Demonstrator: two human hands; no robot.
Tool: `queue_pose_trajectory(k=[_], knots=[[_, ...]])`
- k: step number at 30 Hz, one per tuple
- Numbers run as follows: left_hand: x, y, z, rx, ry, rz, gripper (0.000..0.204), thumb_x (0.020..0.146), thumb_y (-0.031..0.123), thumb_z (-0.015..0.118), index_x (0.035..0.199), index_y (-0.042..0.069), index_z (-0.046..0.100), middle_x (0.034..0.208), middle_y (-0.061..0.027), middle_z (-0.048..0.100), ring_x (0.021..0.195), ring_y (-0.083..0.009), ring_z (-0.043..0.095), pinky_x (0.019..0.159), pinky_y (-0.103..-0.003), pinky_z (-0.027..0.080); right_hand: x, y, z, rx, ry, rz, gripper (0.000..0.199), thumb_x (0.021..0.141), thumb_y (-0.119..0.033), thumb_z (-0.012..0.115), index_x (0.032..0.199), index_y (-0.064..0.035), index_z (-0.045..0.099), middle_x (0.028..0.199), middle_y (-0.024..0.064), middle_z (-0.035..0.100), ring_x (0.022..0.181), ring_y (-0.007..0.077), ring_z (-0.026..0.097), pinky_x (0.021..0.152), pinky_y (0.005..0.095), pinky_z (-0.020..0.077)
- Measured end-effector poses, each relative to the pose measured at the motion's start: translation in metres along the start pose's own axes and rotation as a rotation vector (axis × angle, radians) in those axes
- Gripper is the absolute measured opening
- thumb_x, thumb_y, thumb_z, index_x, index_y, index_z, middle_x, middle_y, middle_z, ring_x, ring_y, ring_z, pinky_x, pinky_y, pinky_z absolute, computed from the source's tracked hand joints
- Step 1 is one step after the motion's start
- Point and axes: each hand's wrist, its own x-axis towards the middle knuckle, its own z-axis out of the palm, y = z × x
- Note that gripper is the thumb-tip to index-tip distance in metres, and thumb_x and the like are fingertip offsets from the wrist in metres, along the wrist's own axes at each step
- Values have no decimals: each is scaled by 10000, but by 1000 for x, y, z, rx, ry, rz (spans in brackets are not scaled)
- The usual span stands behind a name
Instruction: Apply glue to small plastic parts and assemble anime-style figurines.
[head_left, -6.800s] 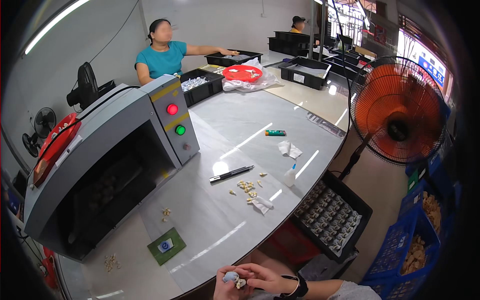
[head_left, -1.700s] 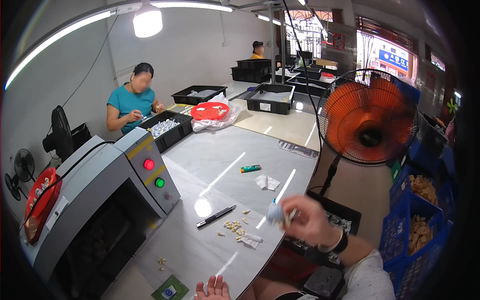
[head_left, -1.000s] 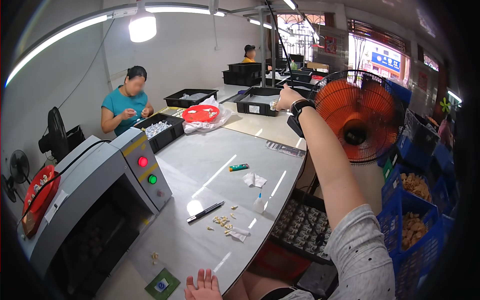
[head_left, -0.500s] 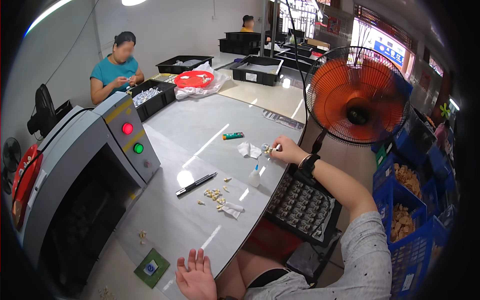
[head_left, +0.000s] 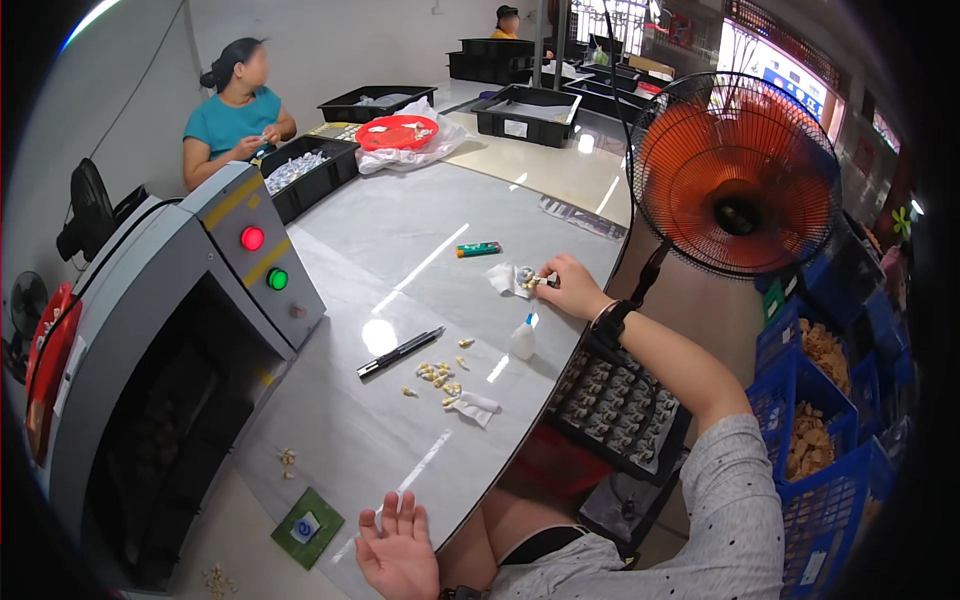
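Observation:
My right hand [head_left: 568,287] reaches to the table's right side, its fingers pinched round a small yellow-and-white figurine [head_left: 527,280]. The figurine is over a crumpled white tissue [head_left: 503,279]; whether it touches it I cannot tell. Just nearer stands a white squeeze bottle [head_left: 522,341] with a blue tip. At the front edge my left hand [head_left: 400,552] rests palm up, fingers stretched and holding nothing. Between the hands lie several small yellow-and-white pieces [head_left: 436,374], a folded tissue [head_left: 476,407] and a black pen-shaped tool [head_left: 401,352]. A green tube-like thing [head_left: 478,249] lies farther back.
A grey machine [head_left: 235,230] with red and green lights fills the left. A green pad [head_left: 307,528] lies near my left hand. An orange fan [head_left: 735,180] and blue crates [head_left: 815,420] stand right, a filled black tray [head_left: 620,405] below the edge. A co-worker [head_left: 235,115] sits far left.
My right hand has brought the small figurine left, over the crumpled tissue. The co-worker's head has lifted and turned right. My view has shifted slightly; my left hand stays palm up.

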Motion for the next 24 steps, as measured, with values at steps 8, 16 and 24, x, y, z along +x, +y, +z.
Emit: queue_pose_trajectory(k=[8,16,24], knots=[[-1,-1,1,-7,4,-4,340,884,292,427,1132,66,482,1264,-219,402,1209,-381,330,1042,-494,220,-2,-4,1,-9,-28,-3,392,671,-269,700,911,-9,532,922,158,493,864,283,504,756,336,430],[-2,-2,2,8,16,-8,341,884,292,430,1140,72,474,1256,-211,409,1199,-372,344,1037,-480,227,-42,-23,-27,4,202,-21,411,702,-155,675,1027,-1,477,966,120,476,799,212,484,729,301,428],[-1,-3,2,24,-14,-4,332,886,287,435,1147,85,471,1250,-197,429,1203,-352,351,1041,-471,219,-121,-106,-28,393,256,-143,251,826,-190,511,641,-20,509,602,39,489,541,118,446,506,250,353]])
